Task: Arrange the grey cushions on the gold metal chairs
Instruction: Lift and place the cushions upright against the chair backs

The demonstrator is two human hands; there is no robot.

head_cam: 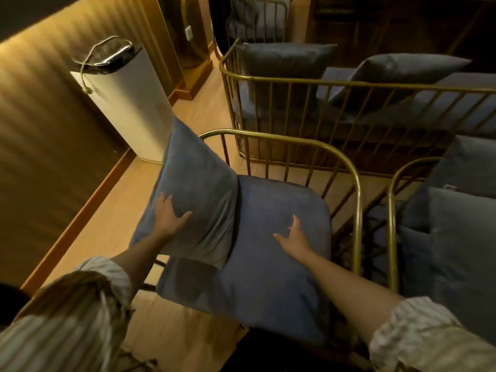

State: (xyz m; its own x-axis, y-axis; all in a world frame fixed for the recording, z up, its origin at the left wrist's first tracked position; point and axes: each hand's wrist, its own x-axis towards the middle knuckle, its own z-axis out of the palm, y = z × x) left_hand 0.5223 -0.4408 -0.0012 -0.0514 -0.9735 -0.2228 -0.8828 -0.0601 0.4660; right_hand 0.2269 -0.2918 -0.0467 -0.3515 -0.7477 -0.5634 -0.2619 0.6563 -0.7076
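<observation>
A gold metal chair (357,200) stands in front of me with a grey seat cushion (268,277) lying flat on it. A grey back cushion (193,189) leans tilted over the chair's left side, partly on the seat cushion. My left hand (167,217) presses flat against the back cushion's lower part, fingers spread. My right hand (294,236) rests open on the seat cushion, fingers apart, holding nothing.
A gold chair (295,84) with grey cushions (284,60) stands behind, another (393,210) with cushions (461,237) to the right. A white bin (128,103) with a black lid stands by the left wall. Wooden floor shows on the left.
</observation>
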